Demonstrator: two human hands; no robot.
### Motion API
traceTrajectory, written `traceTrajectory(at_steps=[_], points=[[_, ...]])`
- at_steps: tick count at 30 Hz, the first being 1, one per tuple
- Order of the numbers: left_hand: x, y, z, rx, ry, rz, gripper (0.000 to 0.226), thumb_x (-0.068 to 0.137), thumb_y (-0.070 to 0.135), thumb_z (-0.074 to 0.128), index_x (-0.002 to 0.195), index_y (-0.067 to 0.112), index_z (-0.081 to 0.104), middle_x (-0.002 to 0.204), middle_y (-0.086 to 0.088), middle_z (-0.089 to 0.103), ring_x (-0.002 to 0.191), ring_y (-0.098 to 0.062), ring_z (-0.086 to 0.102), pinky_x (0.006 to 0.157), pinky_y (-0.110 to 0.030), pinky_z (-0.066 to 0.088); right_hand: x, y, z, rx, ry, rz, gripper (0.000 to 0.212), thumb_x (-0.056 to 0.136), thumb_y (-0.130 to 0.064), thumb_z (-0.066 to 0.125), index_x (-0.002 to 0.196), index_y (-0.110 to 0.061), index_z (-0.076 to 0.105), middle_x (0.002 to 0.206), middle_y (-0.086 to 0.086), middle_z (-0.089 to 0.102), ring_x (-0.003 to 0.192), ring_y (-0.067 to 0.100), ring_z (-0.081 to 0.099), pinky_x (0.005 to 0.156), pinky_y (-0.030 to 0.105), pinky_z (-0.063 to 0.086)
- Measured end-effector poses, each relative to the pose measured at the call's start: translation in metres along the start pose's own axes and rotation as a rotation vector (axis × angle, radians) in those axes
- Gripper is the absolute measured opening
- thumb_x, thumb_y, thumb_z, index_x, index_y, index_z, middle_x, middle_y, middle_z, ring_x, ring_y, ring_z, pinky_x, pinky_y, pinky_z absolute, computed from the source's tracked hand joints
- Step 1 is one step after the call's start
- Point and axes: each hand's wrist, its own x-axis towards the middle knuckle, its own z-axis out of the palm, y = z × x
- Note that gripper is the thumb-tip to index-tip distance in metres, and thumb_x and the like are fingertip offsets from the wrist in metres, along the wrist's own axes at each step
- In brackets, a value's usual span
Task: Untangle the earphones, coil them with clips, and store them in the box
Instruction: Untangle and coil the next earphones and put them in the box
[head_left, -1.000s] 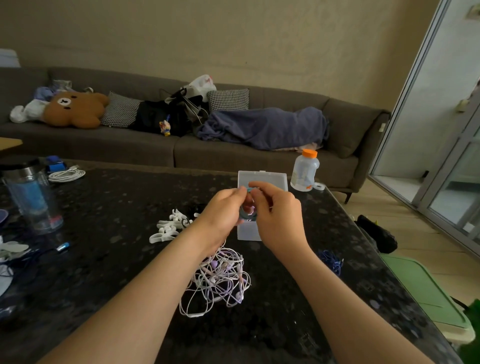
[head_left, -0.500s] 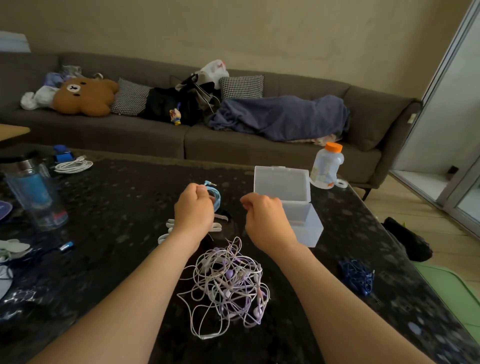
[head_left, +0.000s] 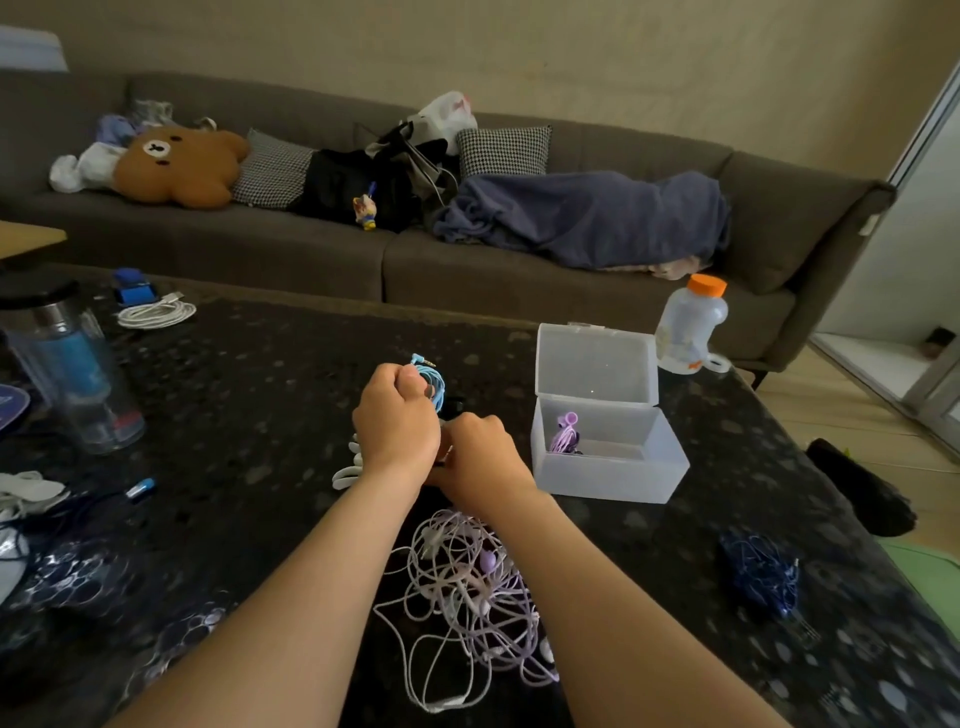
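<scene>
Looks like the clipping step: grips the coiled light-blue earphone cable (head_left: 434, 387) in the curled left hand (head_left: 397, 421), curls the right hand (head_left: 483, 457) just below, beside white plastic clips (head_left: 347, 467); cannot tell whether pinching 1. Next calls for clipping, then a short open reach right to the lidded translucent plastic box (head_left: 613, 478), well inside the black speckled table (head_left: 270, 405) edge
</scene>
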Motion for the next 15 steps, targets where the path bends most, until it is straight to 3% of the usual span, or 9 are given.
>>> traceTrajectory(at_steps=[3,5,8,10,13,15], points=[[-0.001,0.002,-0.002,-0.005,-0.010,0.004,0.033,0.114,0.032,0.041,0.114,0.013,0.068,0.118,-0.005,0.071,0.113,-0.024,0.066,0.099,-0.045,0.057,-0.002,0.003,-0.003,0.066,0.011,0.064,0.023,0.088,-0.021,0.078,0.080,-0.014,0.059,0.086,0.007,0.058,0.076,0.021,0.056,0.055,0.028,0.039],[-0.004,0.003,-0.004,0.006,-0.006,0.019,0.033,0.114,0.033,0.043,0.117,0.013,0.069,0.119,-0.005,0.070,0.113,-0.022,0.067,0.098,-0.043,0.058,-0.009,0.009,-0.011,0.117,0.016,0.061,0.025,0.084,-0.024,0.079,0.072,-0.013,0.061,0.078,0.007,0.061,0.075,0.021,0.056,0.057,0.029,0.044],[-0.009,0.009,-0.006,0.012,0.017,0.055,0.034,0.114,0.034,0.043,0.119,0.012,0.068,0.120,-0.004,0.070,0.107,-0.016,0.065,0.088,-0.034,0.057,-0.026,0.015,-0.029,0.237,0.128,0.053,0.015,0.083,-0.027,0.079,0.087,-0.019,0.067,0.083,0.000,0.067,0.083,0.017,0.061,0.062,0.022,0.045],[-0.014,0.013,-0.007,-0.011,0.035,0.076,0.032,0.114,0.033,0.044,0.118,0.012,0.068,0.120,-0.003,0.069,0.105,-0.013,0.062,0.083,-0.028,0.052,-0.037,0.018,-0.043,0.384,0.230,0.087,0.021,0.087,-0.023,0.079,0.104,-0.024,0.066,0.084,-0.004,0.069,0.081,0.010,0.066,0.061,0.015,0.046],[-0.022,0.018,-0.006,-0.022,0.043,0.103,0.030,0.114,0.032,0.045,0.114,0.014,0.068,0.113,0.002,0.066,0.104,-0.012,0.062,0.081,-0.026,0.050,-0.047,0.020,-0.062,0.672,0.355,0.130,0.033,0.094,-0.016,0.072,0.120,-0.032,0.060,0.085,0.001,0.073,0.076,0.013,0.071,0.064,0.025,0.057],[-0.031,0.022,-0.005,0.001,0.013,0.131,0.029,0.113,0.033,0.046,0.115,0.015,0.068,0.108,0.006,0.063,0.102,-0.012,0.061,0.075,-0.021,0.047,-0.055,0.022,-0.072,0.845,0.338,0.098,0.039,0.100,-0.010,0.063,0.127,-0.038,0.056,0.089,0.007,0.074,0.075,0.012,0.068,0.062,0.024,0.055]])
